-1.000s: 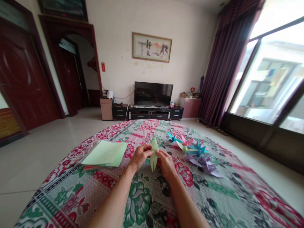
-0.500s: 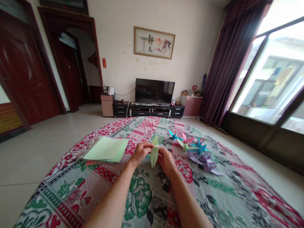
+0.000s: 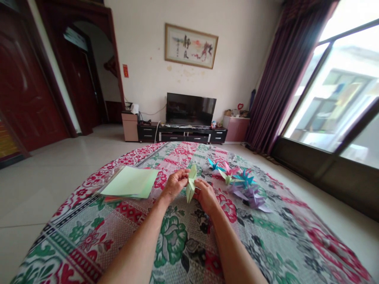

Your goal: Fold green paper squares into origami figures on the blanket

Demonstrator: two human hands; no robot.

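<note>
A piece of pale green folded paper (image 3: 191, 191), long and pointed at both ends, stands upright above the table's middle. My left hand (image 3: 175, 184) pinches its left side between thumb and fingers. On the other side my right hand (image 3: 206, 196) grips the paper, with its thumb and some fingertips partly hidden. To the right lie several folded paper cranes, among them a blue one (image 3: 244, 178), a pale green one (image 3: 227, 178) and a purple one (image 3: 255, 200).
Left of my hands lies a stack of light green paper sheets (image 3: 130, 181), with orange sheets showing beneath. A flowered tablecloth (image 3: 171, 240) covers the round table. Beyond it stand a television (image 3: 191, 109) and a low black cabinet (image 3: 173, 136).
The folded paper has turned and tilted slightly, its top leaning right. My left fingers have shifted on it. The whole view has moved a little.
</note>
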